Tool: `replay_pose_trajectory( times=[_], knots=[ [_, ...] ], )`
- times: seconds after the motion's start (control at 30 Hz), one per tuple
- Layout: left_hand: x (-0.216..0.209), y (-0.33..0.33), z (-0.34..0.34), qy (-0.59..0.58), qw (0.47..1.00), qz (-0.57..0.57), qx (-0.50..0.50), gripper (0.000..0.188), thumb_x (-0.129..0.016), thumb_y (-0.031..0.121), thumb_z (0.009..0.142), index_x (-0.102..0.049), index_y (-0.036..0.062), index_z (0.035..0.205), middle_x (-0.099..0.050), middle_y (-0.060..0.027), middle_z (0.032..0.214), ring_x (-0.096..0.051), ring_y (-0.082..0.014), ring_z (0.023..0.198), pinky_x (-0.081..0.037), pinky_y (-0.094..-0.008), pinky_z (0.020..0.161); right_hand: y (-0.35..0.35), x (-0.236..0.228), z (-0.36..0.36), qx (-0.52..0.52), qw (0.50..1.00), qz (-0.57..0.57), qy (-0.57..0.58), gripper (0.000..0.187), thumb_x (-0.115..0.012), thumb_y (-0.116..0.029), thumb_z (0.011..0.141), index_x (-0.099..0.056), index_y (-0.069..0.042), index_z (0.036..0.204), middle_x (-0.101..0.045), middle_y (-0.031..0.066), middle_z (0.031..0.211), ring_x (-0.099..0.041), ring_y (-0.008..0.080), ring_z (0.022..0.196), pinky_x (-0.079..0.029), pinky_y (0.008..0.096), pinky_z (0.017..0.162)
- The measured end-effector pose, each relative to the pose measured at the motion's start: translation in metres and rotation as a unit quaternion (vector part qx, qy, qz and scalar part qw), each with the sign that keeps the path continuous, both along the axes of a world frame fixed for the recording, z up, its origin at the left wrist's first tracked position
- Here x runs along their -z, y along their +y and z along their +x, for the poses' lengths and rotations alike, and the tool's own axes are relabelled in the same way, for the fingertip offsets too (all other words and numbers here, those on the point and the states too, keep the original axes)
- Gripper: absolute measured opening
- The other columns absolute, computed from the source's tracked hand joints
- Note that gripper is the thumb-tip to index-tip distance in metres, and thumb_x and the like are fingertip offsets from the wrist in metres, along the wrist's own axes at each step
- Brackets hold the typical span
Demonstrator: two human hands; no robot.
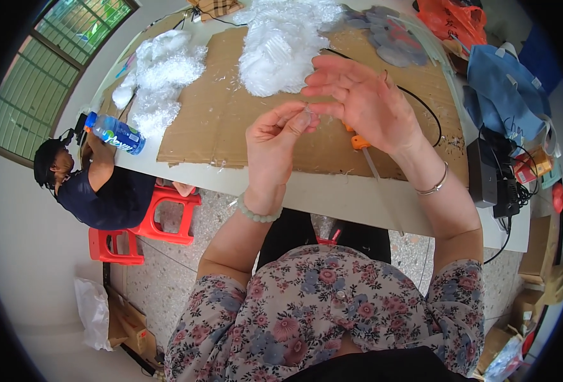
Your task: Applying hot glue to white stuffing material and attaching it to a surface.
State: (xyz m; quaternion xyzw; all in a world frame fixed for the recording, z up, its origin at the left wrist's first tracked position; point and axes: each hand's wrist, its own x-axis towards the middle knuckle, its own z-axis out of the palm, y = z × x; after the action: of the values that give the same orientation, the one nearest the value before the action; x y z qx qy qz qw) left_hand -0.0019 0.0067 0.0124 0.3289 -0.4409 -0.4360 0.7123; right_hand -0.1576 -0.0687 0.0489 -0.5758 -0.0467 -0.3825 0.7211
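Note:
Above the cardboard sheet (211, 127), my left hand (275, 137) is closed in a pinch between thumb and forefinger. A tiny clear piece shows at its fingertips, too small to name. My right hand (374, 108) is raised beside it, fingers stretched out and apart, one fingertip close to the pinch; whether they touch I cannot tell. Below the right palm lies an orange-tipped tool (360, 142), partly hidden, with a long translucent stick (386, 184) reaching toward the table's near edge. Beyond my hands sits a heap of shiny clear-white plastic pieces (275, 54).
Another white heap (167, 70) and a blue-capped bottle (119, 135) lie at the left, near a seated person (97, 172) by red stools (167, 216). Grey petal-shaped sheets (393, 38) lie far right. A black cable (425, 105), blue bag (504, 86) and black box (482, 172) are rightward.

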Motion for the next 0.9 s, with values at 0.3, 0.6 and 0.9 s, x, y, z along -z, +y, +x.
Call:
replay_pose_trajectory(
  times=[0.3, 0.6, 0.9],
  knots=[
    [-0.004, 0.003, -0.001, -0.120, 0.991, -0.016, -0.060, 0.011, -0.057, -0.001, 0.085, -0.061, -0.0047, 0.095, -0.064, -0.0081, 0.084, -0.061, -0.0130, 0.078, -0.050, -0.0242, 0.070, 0.001, 0.002, 0.000, 0.005, 1.000, -0.008, 0.025, 0.081, -0.047, -0.059, 0.083, -0.030, 0.002, 0.133, -0.046, 0.0152, 0.125, -0.046, 0.0256, 0.116, -0.038, 0.0393, 0.095],
    [0.004, -0.001, 0.007, 0.012, 0.999, -0.006, 0.043, 0.010, -0.054, 0.007, 0.089, -0.059, -0.0007, 0.094, -0.060, -0.0041, 0.078, -0.056, -0.0096, 0.074, -0.046, -0.0210, 0.067, 0.002, -0.003, -0.007, 0.305, 0.905, -0.197, 0.221, 0.035, -0.058, -0.010, 0.081, -0.056, -0.004, 0.116, -0.056, 0.0083, 0.110, -0.054, 0.0198, 0.104, -0.042, 0.0318, 0.089],
    [0.009, 0.004, 0.001, 0.120, 0.977, 0.077, 0.157, 0.016, -0.052, 0.008, 0.089, -0.060, 0.0002, 0.101, -0.061, -0.0060, 0.090, -0.059, -0.0149, 0.083, -0.050, -0.0288, 0.074, 0.015, -0.006, 0.000, 0.342, 0.741, -0.543, 0.198, 0.027, -0.067, -0.004, 0.071, -0.065, -0.006, 0.098, -0.058, 0.0081, 0.087, -0.056, 0.0219, 0.084, -0.046, 0.0303, 0.071]
  ],
)
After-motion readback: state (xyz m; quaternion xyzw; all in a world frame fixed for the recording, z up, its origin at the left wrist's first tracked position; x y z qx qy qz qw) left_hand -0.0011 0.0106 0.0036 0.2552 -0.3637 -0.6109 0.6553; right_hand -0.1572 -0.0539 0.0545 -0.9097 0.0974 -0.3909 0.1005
